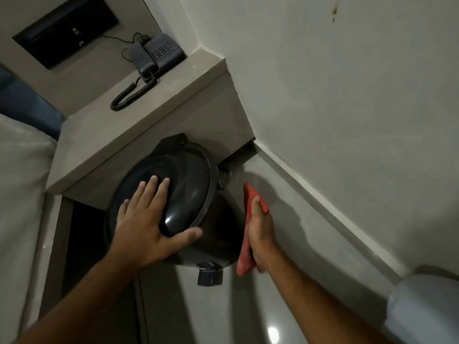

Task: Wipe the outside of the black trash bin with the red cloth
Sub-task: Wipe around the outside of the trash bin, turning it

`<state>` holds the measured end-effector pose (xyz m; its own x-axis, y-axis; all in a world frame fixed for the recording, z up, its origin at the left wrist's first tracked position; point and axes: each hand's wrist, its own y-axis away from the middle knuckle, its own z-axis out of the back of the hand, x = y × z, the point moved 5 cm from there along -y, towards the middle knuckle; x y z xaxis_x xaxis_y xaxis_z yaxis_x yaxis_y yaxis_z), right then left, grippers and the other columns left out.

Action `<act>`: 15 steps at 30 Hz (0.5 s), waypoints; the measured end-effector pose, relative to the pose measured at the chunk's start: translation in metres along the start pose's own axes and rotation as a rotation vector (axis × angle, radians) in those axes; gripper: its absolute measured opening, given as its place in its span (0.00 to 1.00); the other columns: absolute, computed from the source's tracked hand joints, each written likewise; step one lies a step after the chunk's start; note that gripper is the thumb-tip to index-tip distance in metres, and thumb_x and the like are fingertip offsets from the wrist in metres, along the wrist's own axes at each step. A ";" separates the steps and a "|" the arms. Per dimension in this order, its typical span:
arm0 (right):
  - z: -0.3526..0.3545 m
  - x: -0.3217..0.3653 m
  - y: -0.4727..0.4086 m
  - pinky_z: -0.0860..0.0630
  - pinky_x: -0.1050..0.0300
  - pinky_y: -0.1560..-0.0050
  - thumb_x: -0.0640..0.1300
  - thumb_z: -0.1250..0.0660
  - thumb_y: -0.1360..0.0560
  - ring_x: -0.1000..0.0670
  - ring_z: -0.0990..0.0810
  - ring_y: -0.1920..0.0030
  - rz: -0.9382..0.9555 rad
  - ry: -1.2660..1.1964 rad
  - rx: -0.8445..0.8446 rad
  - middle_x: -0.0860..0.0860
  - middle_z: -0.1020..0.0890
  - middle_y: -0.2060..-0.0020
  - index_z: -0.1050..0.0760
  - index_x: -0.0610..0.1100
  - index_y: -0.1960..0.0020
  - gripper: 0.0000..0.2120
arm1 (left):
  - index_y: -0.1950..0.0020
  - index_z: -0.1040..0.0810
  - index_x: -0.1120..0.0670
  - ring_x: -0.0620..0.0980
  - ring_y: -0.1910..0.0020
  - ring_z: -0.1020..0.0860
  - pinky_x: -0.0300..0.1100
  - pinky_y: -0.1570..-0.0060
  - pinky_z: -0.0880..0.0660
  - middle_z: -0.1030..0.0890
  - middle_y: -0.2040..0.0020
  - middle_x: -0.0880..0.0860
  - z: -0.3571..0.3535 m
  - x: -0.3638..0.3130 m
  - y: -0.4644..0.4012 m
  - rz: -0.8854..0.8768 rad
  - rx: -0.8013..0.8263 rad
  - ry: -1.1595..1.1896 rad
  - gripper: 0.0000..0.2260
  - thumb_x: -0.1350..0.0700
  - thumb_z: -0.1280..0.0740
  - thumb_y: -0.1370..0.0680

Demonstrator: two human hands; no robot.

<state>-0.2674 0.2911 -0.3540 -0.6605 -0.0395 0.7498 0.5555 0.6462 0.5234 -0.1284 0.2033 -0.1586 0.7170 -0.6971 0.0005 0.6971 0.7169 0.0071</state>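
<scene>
The black trash bin (188,170) stands on the floor against a beige bedside shelf, its round domed lid shut and its foot pedal (210,275) sticking out toward me. My left hand (146,219) lies flat on the lid with fingers spread, thumb at the lid's near rim. My right hand (259,229) holds the red cloth (246,247) pressed against the bin's right side wall. The cloth hangs in a long fold from above my thumb to below my wrist.
A dark telephone (159,52) with a coiled cord sits on the beige shelf (139,125) above the bin. A white wall (347,95) and skirting run along the right. A bed edge (19,182) is at the left, a pale rounded object (422,301) at lower right.
</scene>
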 end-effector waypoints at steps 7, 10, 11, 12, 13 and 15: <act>-0.062 0.007 0.038 0.30 0.51 0.29 0.69 0.47 0.21 0.55 0.30 0.28 0.427 0.169 0.124 0.57 0.26 0.30 0.33 0.63 0.27 0.25 | 0.20 0.44 0.50 0.53 0.21 0.50 0.63 0.26 0.48 0.47 0.19 0.51 0.000 0.012 0.009 -0.065 0.009 -0.017 0.57 0.23 0.38 0.43; -0.025 -0.026 0.015 0.35 0.43 0.25 0.68 0.45 0.21 0.46 0.29 0.28 0.254 0.090 0.033 0.48 0.25 0.29 0.31 0.62 0.28 0.24 | 0.20 0.45 0.50 0.53 0.20 0.50 0.61 0.26 0.49 0.47 0.19 0.51 0.001 0.013 0.009 -0.077 0.002 -0.006 0.56 0.25 0.36 0.43; -0.014 -0.042 0.011 0.34 0.42 0.25 0.65 0.45 0.19 0.43 0.28 0.29 0.129 0.045 0.023 0.44 0.25 0.30 0.31 0.56 0.25 0.26 | 0.21 0.45 0.50 0.53 0.20 0.50 0.61 0.26 0.49 0.47 0.20 0.51 0.000 0.013 0.010 -0.080 0.001 -0.008 0.56 0.25 0.36 0.42; -0.009 -0.058 0.014 0.30 0.41 0.29 0.64 0.44 0.20 0.41 0.24 0.33 -0.009 -0.008 0.009 0.40 0.22 0.33 0.31 0.47 0.25 0.31 | 0.21 0.44 0.50 0.54 0.21 0.50 0.61 0.26 0.49 0.47 0.20 0.51 0.000 0.013 0.011 -0.086 -0.004 -0.009 0.56 0.25 0.36 0.42; -0.014 -0.067 0.020 0.24 0.41 0.35 0.64 0.43 0.23 0.40 0.19 0.41 -0.124 -0.074 0.013 0.37 0.18 0.41 0.32 0.39 0.26 0.36 | 0.21 0.44 0.51 0.54 0.21 0.49 0.62 0.26 0.48 0.46 0.20 0.51 0.000 0.014 0.010 -0.090 -0.018 -0.001 0.55 0.26 0.36 0.42; -0.042 -0.069 0.041 0.19 0.43 0.44 0.68 0.44 0.28 0.42 0.15 0.48 -0.265 -0.212 0.081 0.41 0.14 0.47 0.31 0.41 0.26 0.40 | 0.21 0.43 0.52 0.55 0.21 0.48 0.63 0.26 0.46 0.45 0.20 0.53 -0.002 0.016 0.009 -0.092 -0.031 -0.014 0.55 0.25 0.36 0.42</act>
<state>-0.1778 0.2883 -0.3666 -0.8713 -0.0601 0.4871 0.3147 0.6932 0.6484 -0.1103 0.1986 -0.1602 0.6498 -0.7600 0.0153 0.7601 0.6494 -0.0235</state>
